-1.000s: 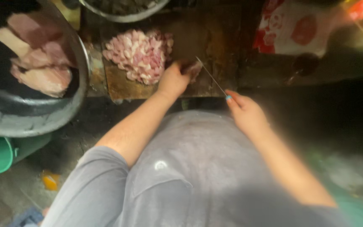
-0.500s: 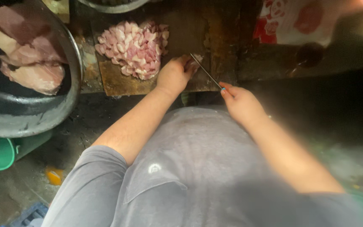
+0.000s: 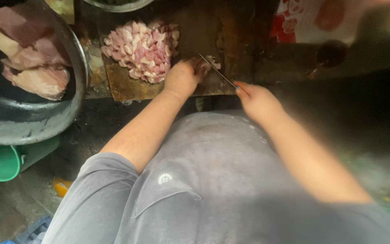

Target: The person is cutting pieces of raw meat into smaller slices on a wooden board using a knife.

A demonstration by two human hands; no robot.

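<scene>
two hands: left (image 3: 182, 77) pressing meat piece (image 3: 211, 62), right (image 3: 258, 101) gripping knife (image 3: 217, 71); diced pile (image 3: 143, 49) beside.

Dim, warm light falls from the upper right with glare there, deep shadows, soft overall blur.

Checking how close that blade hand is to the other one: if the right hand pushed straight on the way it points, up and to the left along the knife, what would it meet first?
Probably the left hand, which presses a meat piece at the knife tip; the right hand aims there. Depth is unclear.
</scene>
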